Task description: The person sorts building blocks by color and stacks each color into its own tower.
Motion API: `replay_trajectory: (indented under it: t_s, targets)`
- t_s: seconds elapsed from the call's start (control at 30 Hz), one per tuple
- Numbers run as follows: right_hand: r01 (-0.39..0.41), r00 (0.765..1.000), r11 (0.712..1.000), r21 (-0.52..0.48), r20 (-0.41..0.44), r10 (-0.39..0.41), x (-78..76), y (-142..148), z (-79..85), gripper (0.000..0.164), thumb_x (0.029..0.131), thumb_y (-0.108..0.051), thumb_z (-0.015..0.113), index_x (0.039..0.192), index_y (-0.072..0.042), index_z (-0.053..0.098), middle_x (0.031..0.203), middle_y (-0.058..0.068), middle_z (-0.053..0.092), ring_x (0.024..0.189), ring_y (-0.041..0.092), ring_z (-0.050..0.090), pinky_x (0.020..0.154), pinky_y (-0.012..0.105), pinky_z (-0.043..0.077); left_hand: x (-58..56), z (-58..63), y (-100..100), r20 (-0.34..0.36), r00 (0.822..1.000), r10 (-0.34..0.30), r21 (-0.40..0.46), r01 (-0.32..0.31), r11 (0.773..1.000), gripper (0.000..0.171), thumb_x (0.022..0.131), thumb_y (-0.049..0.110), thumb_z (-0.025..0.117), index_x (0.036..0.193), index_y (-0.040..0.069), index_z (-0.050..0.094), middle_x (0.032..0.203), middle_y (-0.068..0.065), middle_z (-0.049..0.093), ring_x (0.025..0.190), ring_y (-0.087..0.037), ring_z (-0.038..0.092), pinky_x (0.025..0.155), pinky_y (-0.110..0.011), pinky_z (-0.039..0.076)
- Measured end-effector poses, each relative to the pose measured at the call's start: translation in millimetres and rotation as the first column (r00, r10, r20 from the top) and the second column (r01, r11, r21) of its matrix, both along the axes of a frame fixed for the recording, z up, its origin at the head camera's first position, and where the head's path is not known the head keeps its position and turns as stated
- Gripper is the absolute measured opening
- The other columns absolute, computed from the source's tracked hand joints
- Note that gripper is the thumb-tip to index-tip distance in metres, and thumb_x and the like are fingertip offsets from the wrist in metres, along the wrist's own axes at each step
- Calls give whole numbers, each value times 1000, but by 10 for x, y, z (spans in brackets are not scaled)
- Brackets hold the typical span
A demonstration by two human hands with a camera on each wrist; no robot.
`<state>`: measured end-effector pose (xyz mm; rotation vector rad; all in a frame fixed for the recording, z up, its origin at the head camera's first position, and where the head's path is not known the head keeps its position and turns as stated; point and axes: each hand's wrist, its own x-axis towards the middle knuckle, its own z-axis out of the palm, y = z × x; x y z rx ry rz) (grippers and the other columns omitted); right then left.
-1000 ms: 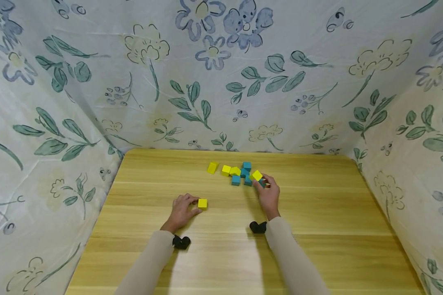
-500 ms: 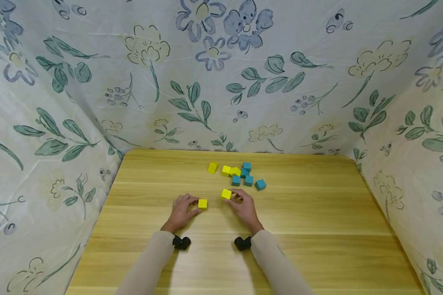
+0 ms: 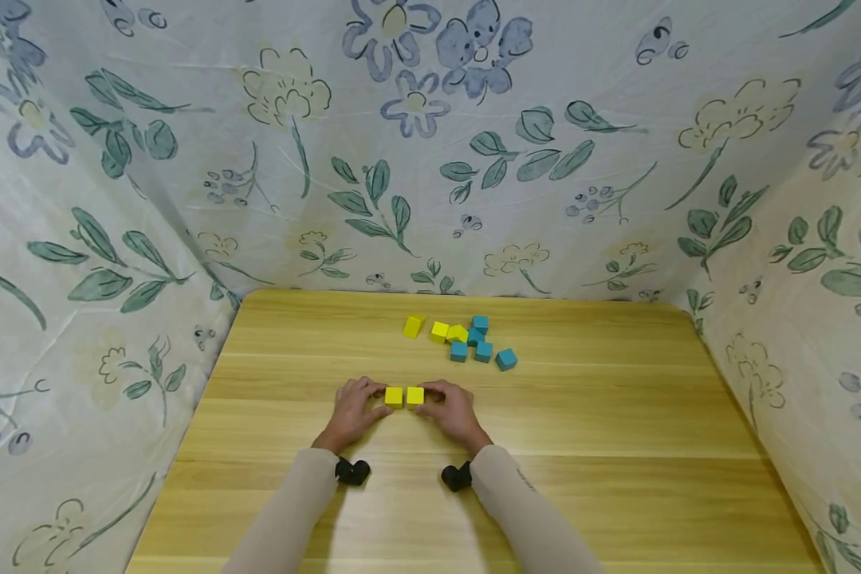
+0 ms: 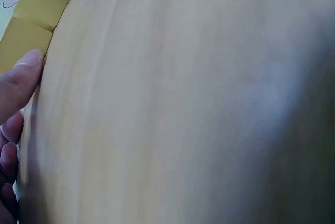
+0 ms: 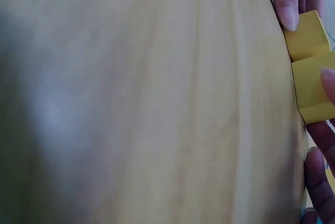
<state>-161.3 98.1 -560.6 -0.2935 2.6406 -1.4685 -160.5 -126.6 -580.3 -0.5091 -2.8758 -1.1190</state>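
Observation:
My left hand (image 3: 353,410) pinches a yellow cube (image 3: 394,398) between thumb and fingers, low over the wooden table. Facing it, my right hand (image 3: 455,410) pinches a second yellow cube (image 3: 415,397). The two cubes stand side by side, with a thin strip between them in the head view. In the left wrist view, the left thumb presses the near face of the left cube (image 4: 23,41), and the right cube (image 4: 46,7) lies just beyond. The right wrist view has the right cube (image 5: 313,90) nearest, close against the left cube (image 5: 306,38).
Behind the hands sits a loose group of blocks: a yellow cube (image 3: 440,332), a peaked yellow block (image 3: 457,334) and several blue blocks (image 3: 484,351). A slanted yellow block (image 3: 414,326) lies left of them. Floral cloth (image 3: 416,199) hangs around the wooden table (image 3: 617,399).
My right hand has carried its yellow cube from beside the blue blocks leftward and nearer to me, up beside the left cube. The left hand has stayed in place.

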Motion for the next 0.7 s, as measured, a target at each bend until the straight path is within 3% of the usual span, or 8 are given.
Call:
replay_trajectory:
  t_s: [0.1, 0.37, 0.7]
  targets:
    - [-11, 1000, 1000, 10, -9, 11, -9, -27, 3, 34, 80, -17, 79, 112, -8, 71, 106, 7, 69, 93, 21, 60, 96, 49, 30, -5, -7, -2, -1, 1000, 3, -2, -3, 1000, 40, 82, 28, 76, 115, 7, 67, 98, 0, 58, 94, -23, 48, 80, -41, 29]
    - [-13, 1000, 999, 49, -16, 14, -22, -61, 12, 35, 81, -22, 79, 113, -11, 71, 108, 4, 70, 97, 22, 62, 92, 48, 26, -6, -1, -6, 5, 1000, 9, -1, -9, 1000, 39, 83, 29, 76, 114, 7, 68, 96, 2, 57, 92, -22, 47, 79, -42, 28]
    - [-11, 1000, 1000, 24, -13, 12, -25, -52, -29, 34, 80, -22, 79, 112, -11, 72, 108, 4, 70, 98, 23, 62, 89, 46, 24, 0, -2, 1, 8, 1000, 9, -1, -9, 1000, 39, 83, 30, 76, 114, 7, 68, 95, 2, 56, 92, -21, 47, 79, -41, 28]
